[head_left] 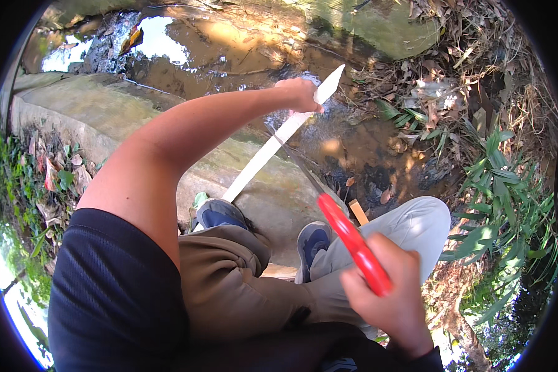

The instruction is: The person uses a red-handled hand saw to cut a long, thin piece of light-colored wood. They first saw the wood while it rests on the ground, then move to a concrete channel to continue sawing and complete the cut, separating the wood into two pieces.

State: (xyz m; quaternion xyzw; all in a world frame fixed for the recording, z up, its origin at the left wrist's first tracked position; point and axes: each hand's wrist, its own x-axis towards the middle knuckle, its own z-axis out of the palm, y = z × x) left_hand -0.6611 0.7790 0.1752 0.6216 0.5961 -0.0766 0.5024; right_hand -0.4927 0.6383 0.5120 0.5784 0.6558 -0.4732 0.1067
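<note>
Concrete ledge (279, 211) and shallow brown water (229, 56) form your outdoor work area. Your hands are apart, each closed on its own item. Your left hand (301, 94), extended well forward, grips a pale flat strip (258, 162) near its pointed far end. Your right hand (394, 291), close to your body, is wrapped around a red handle (353, 243), whose narrow grey blade (305, 172) points forward and to the left. The blade crosses the line of the strip on your side of the left hand; contact between the two cannot be confirmed from this view. The strip runs diagonally back from the left hand to the left shoe (220, 214), where its near end is hidden; you cannot tell from here whether it is braced. For good control, seat the strip firmly before applying force, set the blade at one constant angle, and use smooth, even strokes. Position the left hand and both shoes outside the blade's path, since a slip could carry the edge toward them. The right shoe (313, 245) appears to rest on the ledge; a small orange-brown block (358, 212) shows just beyond your light trouser leg (409, 229). Further out, dry leaf litter (452, 37) and long-leaved green plants (508, 192) border the water on the right.
</note>
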